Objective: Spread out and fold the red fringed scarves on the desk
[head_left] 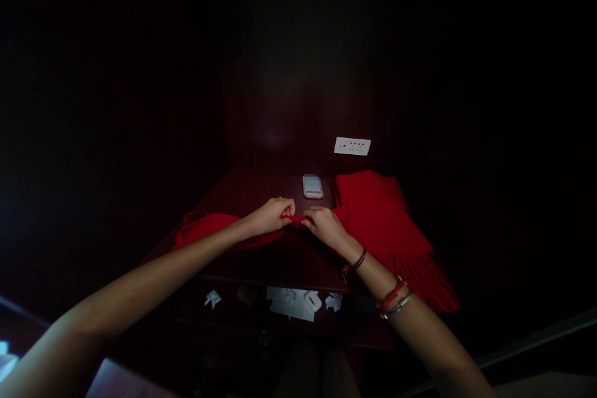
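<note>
Both my hands pinch a narrow, bunched stretch of red scarf (295, 221) just above the dark tabletop (293, 255). My left hand (270, 216) is closed on it, with fingers curled inward. A short gap away, my right hand (325, 226) grips the same strip between thumb and fingers. Loose red cloth (205, 229) spreads out under and beyond my left forearm. To the right lies a folded, fringed red shawl (387, 217); whether it is one piece with the strip in my hands I cannot tell.
A lit phone (312, 186) lies behind my hands. On the back panel is a white socket plate (352, 146). Below the table edge, an open drawer or shelf holds flat paper (291, 308), a small white case (313, 301) and crumpled paper (212, 299). The surroundings are very dark.
</note>
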The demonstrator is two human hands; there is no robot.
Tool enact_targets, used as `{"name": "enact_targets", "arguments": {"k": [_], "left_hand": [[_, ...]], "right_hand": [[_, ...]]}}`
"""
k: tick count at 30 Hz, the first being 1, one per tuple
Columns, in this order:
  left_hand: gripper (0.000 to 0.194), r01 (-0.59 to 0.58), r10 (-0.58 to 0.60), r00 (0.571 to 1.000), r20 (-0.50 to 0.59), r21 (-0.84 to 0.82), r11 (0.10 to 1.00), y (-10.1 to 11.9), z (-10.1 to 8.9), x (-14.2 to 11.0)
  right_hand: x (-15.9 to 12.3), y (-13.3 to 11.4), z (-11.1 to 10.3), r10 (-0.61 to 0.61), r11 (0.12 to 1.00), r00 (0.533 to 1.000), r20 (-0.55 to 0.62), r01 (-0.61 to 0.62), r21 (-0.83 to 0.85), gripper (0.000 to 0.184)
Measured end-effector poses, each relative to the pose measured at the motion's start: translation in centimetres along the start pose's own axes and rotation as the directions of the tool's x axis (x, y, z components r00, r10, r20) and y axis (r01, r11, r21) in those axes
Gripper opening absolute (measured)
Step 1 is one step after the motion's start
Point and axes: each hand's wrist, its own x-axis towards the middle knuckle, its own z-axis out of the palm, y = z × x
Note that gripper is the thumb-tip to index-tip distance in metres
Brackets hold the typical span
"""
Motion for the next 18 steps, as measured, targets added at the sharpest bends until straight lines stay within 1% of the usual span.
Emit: {"name": "enact_targets", "arguments": {"k": [4, 7, 8, 10, 12, 14, 16, 18], "left_hand": [[0.003, 0.015, -0.014, 1.0, -0.011, 0.108, 0.994, -0.9, 0.8, -1.2], [0.01, 0.078, -0.08, 0.997, 0.01, 0.153, 0.985, -1.5, 1.0, -2.4], [0.013, 0.099, -0.102, 0.995, 0.015, 0.145, 0.984, -1.6, 0.9, -2.6], [0.017, 0.122, -0.125, 0.991, 0.038, 0.076, 0.99, -1.8, 0.4, -2.9], [0.015, 0.118, -0.116, 0.992, 0.055, -0.04, 0.992, -1.9, -0.1, -2.8], [0.011, 0.107, -0.102, 0.994, 0.049, -0.135, 0.985, -2.1, -0.5, -2.6], [0.011, 0.089, -0.086, 0.996, 0.024, -0.152, 0.984, -2.2, -0.5, -2.3], [0.013, 0.055, -0.053, 0.998, 0.015, -0.126, 0.991, -2.3, -0.2, -2.1]], "right_hand": [[-0.3, 0.1, -0.2, 0.031, 0.998, 0.999, -0.021, -0.032, -0.048, 0.016], [-0.6, 0.8, -0.6, 0.051, 0.996, 0.999, -0.014, -0.052, -0.079, 0.015], [-0.7, 1.0, -0.7, 0.05, 0.995, 0.999, -0.006, -0.051, -0.086, 0.015], [-0.6, 1.5, -1.1, 0.04, 0.996, 0.999, 0.011, -0.039, -0.085, 0.015], [-0.4, 1.9, -1.3, 0.036, 0.997, 0.999, 0.03, -0.034, -0.064, 0.015], [-0.1, 2.3, -1.4, 0.035, 0.999, 0.998, 0.052, -0.034, -0.025, 0.014], [0.3, 2.4, -1.1, 0.007, 0.999, 0.998, 0.062, -0.009, 0.044, 0.013], [0.7, 2.1, -0.6, -0.043, 0.991, 0.998, 0.043, 0.038, 0.128, 0.018]]}}
